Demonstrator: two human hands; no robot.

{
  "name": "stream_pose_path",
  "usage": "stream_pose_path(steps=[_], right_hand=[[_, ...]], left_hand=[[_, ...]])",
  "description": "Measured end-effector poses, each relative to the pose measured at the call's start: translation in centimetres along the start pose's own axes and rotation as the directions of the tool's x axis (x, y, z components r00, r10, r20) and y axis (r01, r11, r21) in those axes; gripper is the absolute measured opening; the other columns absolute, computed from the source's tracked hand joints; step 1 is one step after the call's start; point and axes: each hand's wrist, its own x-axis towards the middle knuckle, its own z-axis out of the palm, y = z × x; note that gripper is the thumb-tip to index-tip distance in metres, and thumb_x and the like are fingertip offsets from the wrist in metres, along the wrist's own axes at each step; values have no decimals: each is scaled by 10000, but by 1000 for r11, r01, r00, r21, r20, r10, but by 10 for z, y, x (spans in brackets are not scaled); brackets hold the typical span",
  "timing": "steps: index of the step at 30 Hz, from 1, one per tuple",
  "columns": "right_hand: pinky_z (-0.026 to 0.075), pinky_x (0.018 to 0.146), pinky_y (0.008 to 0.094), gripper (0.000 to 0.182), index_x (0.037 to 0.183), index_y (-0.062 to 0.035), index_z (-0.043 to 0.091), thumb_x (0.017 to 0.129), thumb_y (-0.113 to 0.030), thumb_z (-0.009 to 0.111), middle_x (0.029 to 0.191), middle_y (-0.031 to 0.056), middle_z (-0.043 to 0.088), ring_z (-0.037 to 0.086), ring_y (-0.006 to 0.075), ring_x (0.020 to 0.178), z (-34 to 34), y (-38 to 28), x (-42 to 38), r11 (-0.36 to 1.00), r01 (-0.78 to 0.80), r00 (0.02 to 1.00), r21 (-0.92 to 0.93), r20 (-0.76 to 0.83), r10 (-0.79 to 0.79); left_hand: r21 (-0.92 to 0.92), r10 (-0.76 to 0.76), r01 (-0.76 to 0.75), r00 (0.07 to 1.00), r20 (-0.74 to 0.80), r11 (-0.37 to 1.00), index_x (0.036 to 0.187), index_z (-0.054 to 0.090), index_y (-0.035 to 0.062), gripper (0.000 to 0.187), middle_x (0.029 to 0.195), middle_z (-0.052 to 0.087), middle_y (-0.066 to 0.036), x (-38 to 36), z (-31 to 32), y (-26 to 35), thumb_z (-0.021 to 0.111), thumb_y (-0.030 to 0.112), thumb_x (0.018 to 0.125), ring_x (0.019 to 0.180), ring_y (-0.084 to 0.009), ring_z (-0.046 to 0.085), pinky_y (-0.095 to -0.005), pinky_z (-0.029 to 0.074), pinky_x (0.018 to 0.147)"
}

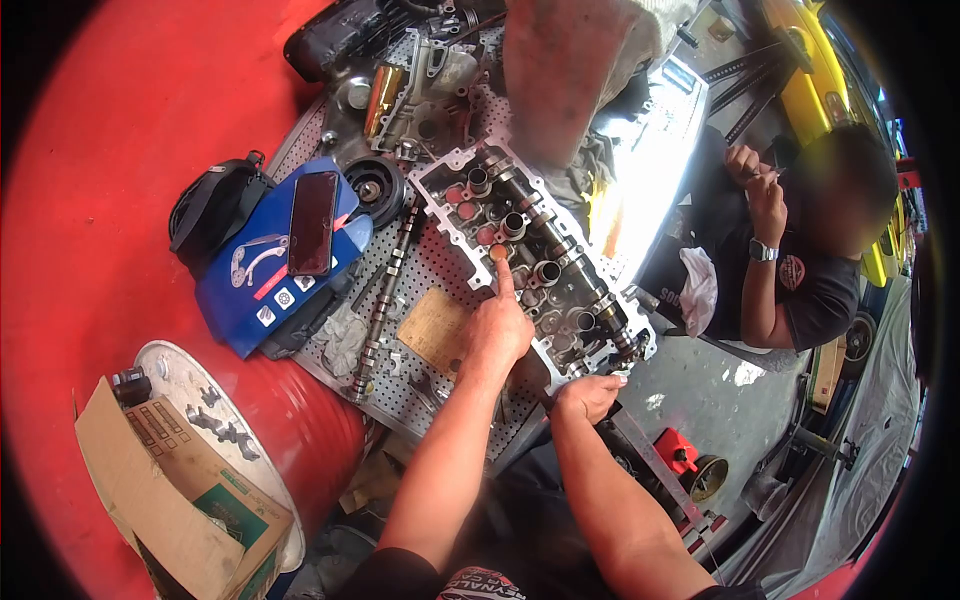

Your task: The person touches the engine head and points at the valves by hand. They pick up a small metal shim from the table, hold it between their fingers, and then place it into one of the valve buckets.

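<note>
A cylinder head [470, 265] lies at a slant in front of me, one camshaft [560, 240] seated along its right side. My left hand [500, 325] reaches over its left edge, index finger stretched out and its tip on a round orange-tinted valve lifter [498, 253]. The other fingers are folded beneath and partly hidden. Several reddish lifters [467, 210] sit further up the same row. At the head's near end, my right hand [588, 398] is closed against the corner; I cannot tell what its curled fingers hold. A second camshaft [380, 310] lies left of the head.
The perforated metal bench [440, 250] also carries a pulley [372, 190], a brown card [433, 330], and a phone [313, 222] on a blue box [225, 290]. A cardboard box [170, 480] stands lower left. To the right sits another person [800, 270], hands raised.
</note>
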Motion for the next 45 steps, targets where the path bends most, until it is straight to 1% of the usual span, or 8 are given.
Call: stream_pose_path(steps=[5,8,13,19,29,35,40,45], right_hand=[[408,959,524,664,1192,18,580,1008,-481,183,1155,287,612,560,469,1084,1,9,9,999,-4,1000,-46,9,4],[414,954,517,653,1180,15,585,1008,-474,189,1140,283,619,559,470,1082,3,10,9,999,4,1000,-54,-8,-5],[417,949,526,681,1148,15,604,1001,-489,170,1119,283,628,564,477,1068,2,5,4,1000,-15,999,-27,-42,14],[412,953,523,679,1157,15,603,1000,-483,169,1125,282,625,562,476,1070,3,9,7,999,29,999,-40,-32,-30],[398,970,514,662,1207,20,579,1008,-466,176,1171,287,604,549,469,1100,2,10,8,996,36,999,-77,-4,-36],[394,974,524,692,1210,16,573,1001,-500,162,1163,299,603,541,482,1104,-2,4,4,998,-26,1000,-52,9,27],[387,957,543,727,1159,31,606,997,-487,123,1150,295,607,539,498,1083,-2,1,-1,999,-2,1000,-36,-29,1],[393,955,535,708,1175,23,592,999,-488,134,1151,289,609,543,488,1085,-4,-2,-4,999,-7,1000,-49,-22,6]], left_hand=[[-291,16,-89,969,-245,953,1448,378,196,620,895,681,-225,-15,10,-19,588,202,864,852,-389,667,-473,517,801],[-278,51,-358,689,-723,891,1145,633,110,285,887,693,-168,-16,23,-82,610,154,865,787,-332,678,-423,525,711],[-155,-61,-30,832,-551,988,1019,659,81,204,914,685,-155,-22,32,-169,656,125,820,817,-310,655,-420,515,728],[266,382,-298,848,-366,917,968,641,108,213,978,587,-119,-20,82,-169,687,107,760,991,-315,563,-421,476,843],[299,378,-290,876,-298,909,880,601,75,75,896,625,-123,2,94,-181,551,88,825,930,-342,591,-454,472,835],[-552,-137,-41,951,-278,833,911,608,34,140,823,676,-113,-17,63,-148,693,33,799,742,-226,663,-358,527,702],[-618,-212,-223,808,-550,754,1026,657,-3,209,902,701,-107,-8,20,-88,689,-5,820,781,-158,661,-283,521,718],[-107,231,-507,558,-797,855,937,657,59,164,901,659,-96,29,-4,-41,648,2,783,883,-300,592,-399,476,823]])
